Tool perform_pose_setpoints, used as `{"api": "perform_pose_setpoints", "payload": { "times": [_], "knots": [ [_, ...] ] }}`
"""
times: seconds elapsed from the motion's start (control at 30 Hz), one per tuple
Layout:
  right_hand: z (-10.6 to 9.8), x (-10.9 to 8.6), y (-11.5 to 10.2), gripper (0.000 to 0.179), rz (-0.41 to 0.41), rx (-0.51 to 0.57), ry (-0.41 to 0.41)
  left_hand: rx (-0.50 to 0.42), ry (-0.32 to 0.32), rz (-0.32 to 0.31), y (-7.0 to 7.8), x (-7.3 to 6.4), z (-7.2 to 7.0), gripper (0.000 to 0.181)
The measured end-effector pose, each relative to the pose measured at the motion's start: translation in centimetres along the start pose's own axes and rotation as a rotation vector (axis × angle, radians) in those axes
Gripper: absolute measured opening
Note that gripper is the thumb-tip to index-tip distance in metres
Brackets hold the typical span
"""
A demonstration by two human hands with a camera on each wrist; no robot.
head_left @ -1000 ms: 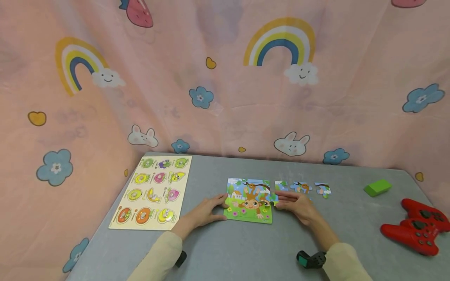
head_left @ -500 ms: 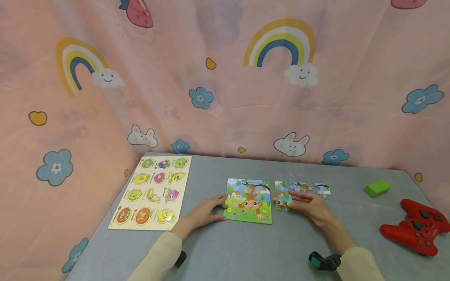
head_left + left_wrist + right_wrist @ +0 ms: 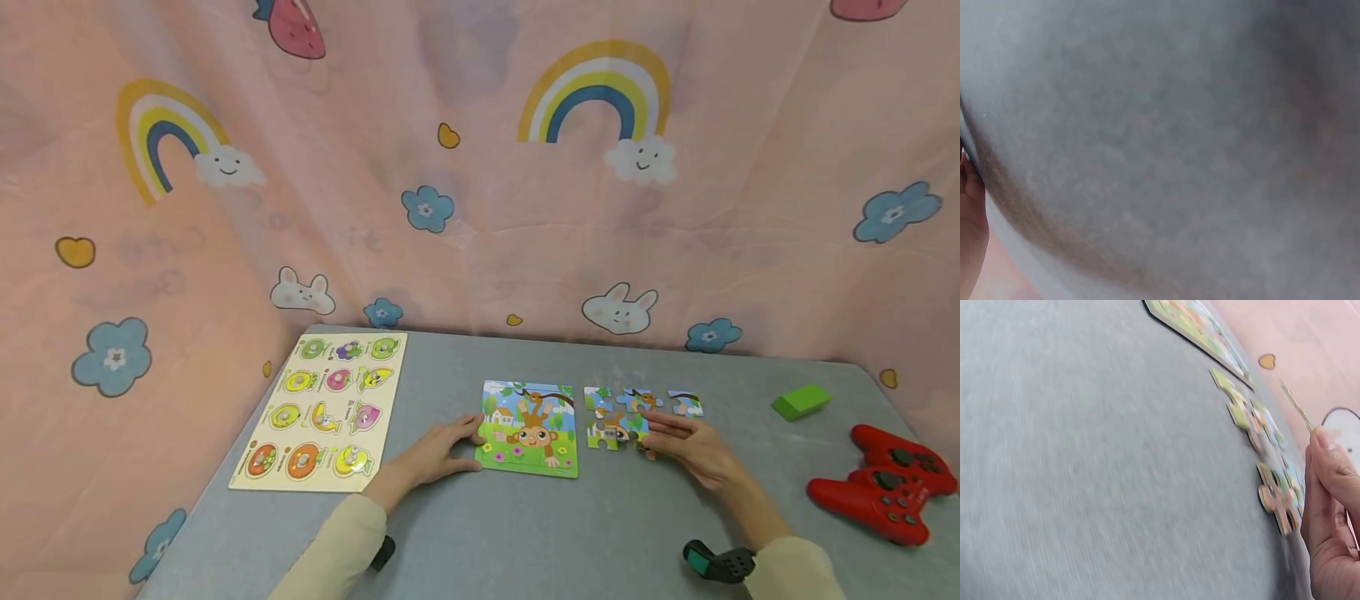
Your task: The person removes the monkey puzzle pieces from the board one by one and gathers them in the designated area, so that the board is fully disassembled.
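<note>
A square monkey picture puzzle board (image 3: 528,442) lies on the table. My left hand (image 3: 438,454) rests at its left edge, fingers and thumb spread apart. My right hand (image 3: 693,450) is to the right of the board and pinches a small puzzle piece (image 3: 1297,406), seen nearly edge-on in the right wrist view. Below it other loose puzzle pieces lie on the table, one with a green lower edge (image 3: 602,437) and one with tan knobs (image 3: 1280,499). Only a sliver of the left hand (image 3: 971,219) shows in the left wrist view.
Behind the right hand lie further pieces, among them a branch piece (image 3: 639,400) and a sky piece (image 3: 686,404). A fruit puzzle board (image 3: 318,417) is at the left. A green block (image 3: 801,402) and a red game controller (image 3: 888,483) lie at the right.
My right hand has moved right, away from the board, carrying a puzzle piece over the loose ones. Pieces it covered near the board are now visible. My left hand has stayed put.
</note>
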State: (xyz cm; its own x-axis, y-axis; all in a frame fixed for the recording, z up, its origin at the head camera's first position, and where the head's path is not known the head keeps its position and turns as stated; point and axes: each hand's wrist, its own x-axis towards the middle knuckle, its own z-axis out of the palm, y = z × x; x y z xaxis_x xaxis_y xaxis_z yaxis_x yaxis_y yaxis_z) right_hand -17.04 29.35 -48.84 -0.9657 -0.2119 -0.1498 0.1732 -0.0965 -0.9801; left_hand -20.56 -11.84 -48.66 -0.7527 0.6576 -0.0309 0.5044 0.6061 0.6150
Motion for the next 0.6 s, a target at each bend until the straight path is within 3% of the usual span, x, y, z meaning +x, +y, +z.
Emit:
{"api": "perform_pose_setpoints", "payload": {
  "times": [0.6],
  "knots": [
    [-4.2, -2.0, -0.1, 0.034, 0.066, -0.012, 0.054, 0.014, -0.015, -0.022, -0.2, 0.0, 0.1, 0.052]
  ]
}}
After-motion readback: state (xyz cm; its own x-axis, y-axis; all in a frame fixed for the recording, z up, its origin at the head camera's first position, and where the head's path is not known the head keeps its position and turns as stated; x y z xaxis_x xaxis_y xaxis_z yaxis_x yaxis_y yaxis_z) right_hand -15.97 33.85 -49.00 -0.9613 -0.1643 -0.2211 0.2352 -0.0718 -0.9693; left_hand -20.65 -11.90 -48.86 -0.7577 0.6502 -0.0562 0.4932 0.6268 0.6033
